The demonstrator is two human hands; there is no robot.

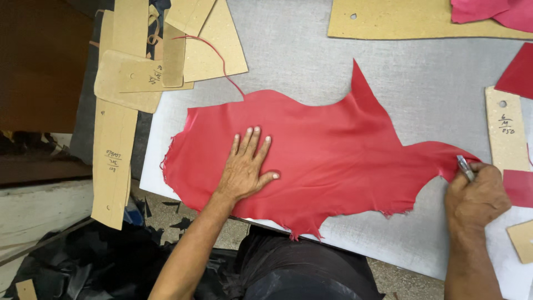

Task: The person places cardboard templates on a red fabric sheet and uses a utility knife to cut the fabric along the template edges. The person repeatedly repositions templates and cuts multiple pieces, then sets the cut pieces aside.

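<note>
A large irregular piece of red leather (327, 150) lies spread on a grey cutting table (311, 61). My left hand (245, 166) rests flat on its left part, fingers together and pointing away from me. At the leather's right tip, my right hand (477, 194) is closed around a slim silver tool (465, 166), and the hand touches the leather's edge there.
Tan cardboard patterns (133, 72) are stacked at the table's left edge, one long strip (114, 166) hanging over it. Another cardboard sheet (411, 22) lies at the top, a narrow pattern (505, 130) at the right. Red cut pieces (519, 72) sit at the right; black scraps (83, 261) cover the floor.
</note>
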